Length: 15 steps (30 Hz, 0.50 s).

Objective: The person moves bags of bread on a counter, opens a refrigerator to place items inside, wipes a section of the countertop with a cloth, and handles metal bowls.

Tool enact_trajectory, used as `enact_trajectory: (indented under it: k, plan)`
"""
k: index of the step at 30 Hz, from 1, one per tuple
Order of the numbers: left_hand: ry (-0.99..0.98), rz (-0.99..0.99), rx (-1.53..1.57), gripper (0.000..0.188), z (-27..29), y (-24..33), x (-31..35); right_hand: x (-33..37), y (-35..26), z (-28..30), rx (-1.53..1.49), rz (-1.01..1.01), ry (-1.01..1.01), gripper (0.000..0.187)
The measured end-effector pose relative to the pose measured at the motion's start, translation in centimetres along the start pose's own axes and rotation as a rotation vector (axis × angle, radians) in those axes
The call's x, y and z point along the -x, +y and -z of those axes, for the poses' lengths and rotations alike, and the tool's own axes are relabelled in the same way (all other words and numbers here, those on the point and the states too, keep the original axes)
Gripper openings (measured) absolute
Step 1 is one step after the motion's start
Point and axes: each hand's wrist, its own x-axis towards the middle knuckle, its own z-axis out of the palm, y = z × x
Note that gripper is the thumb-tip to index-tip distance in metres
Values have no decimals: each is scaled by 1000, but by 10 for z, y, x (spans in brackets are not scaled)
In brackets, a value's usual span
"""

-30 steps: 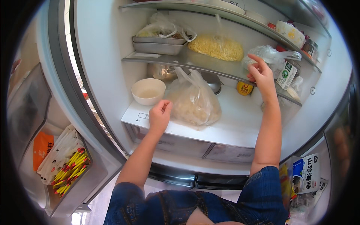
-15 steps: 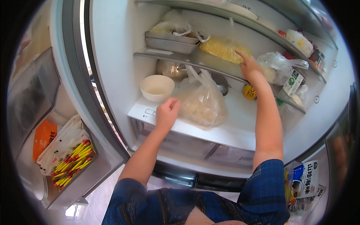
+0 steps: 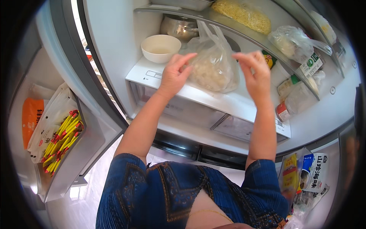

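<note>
A knotted-handled clear plastic bag point(image 3: 211, 72) of pale, lumpy food stands on the lower level of the open fridge. Just left of it is my left hand point(image 3: 175, 74), thumb and fingers apart and holding nothing; whether the fingertips touch the plastic I cannot tell. On the bag's other side my right hand point(image 3: 254, 72) is raised, its thumb and curved fingers spread with nothing between them. A white bowl point(image 3: 160, 57) sits behind my left hand. Beyond the bag is a shiny metal pot point(image 3: 178, 28), partly hidden.
The glass shelf point(image 3: 228, 26) above carries a bag of yellow noodles point(image 3: 244, 16), a white plastic bag point(image 3: 291, 44) and a metal tray point(image 3: 187, 4). Jars point(image 3: 289, 105) lie at the right. Drawers point(image 3: 190, 110) are below. The left door point(image 3: 103, 126) stands open, its bin holding yellow-red sticks point(image 3: 63, 141).
My right hand has come down from the yellow noodles to beside the plastic bag. My left hand has lifted slightly and its fingers have opened. The view has tilted lower.
</note>
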Motion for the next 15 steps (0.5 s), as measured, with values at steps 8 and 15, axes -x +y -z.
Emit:
enact_trajectory:
  k: [8, 15]
  plan:
    - [-147, -197, -306, 27, -15, -18, 0, 68, 3, -43, 345, -333, -342, 36]
    - [-68, -217, -447, 22, -2, -31, 7, 64, -2, -57, 305, -358, -424, 37]
